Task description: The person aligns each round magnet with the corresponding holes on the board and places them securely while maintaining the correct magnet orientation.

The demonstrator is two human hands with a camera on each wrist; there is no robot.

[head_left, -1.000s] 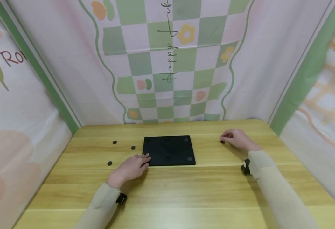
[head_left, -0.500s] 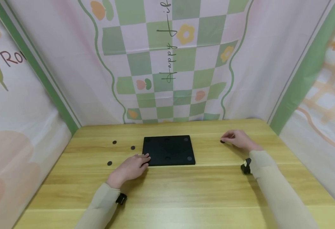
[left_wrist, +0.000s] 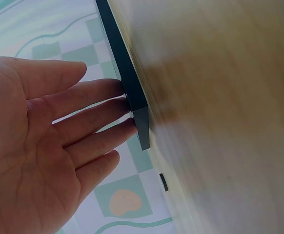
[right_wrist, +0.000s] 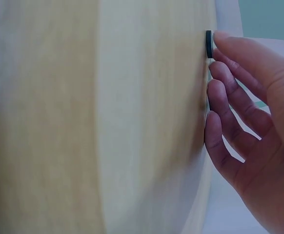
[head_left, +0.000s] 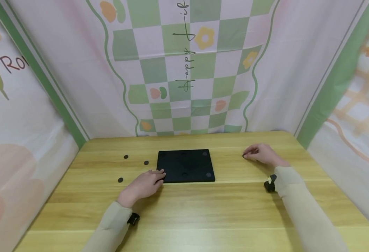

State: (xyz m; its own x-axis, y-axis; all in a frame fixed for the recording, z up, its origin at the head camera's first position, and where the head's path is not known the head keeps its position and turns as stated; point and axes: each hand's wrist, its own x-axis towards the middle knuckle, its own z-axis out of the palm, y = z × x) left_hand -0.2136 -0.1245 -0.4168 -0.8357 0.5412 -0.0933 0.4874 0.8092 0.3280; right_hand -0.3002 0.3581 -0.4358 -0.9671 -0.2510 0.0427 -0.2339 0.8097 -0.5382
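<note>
Head: board (head_left: 190,163), long axis crosswise

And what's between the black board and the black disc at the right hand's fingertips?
In the head view, just bare wood-grain tabletop lies between the black board and the black disc by the right hand.

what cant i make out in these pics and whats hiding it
- Near left corner of the black board, head view: covered by the left hand; whether a disc sits there cannot be told.
- Small black disc, head view: partly covered by the right hand.
- Board's top face, left wrist view: seen nearly edge-on.
- Back curtain, head view: cut off by the top edge.
- Sleeves, head view: cut off by the bottom edge.
</note>
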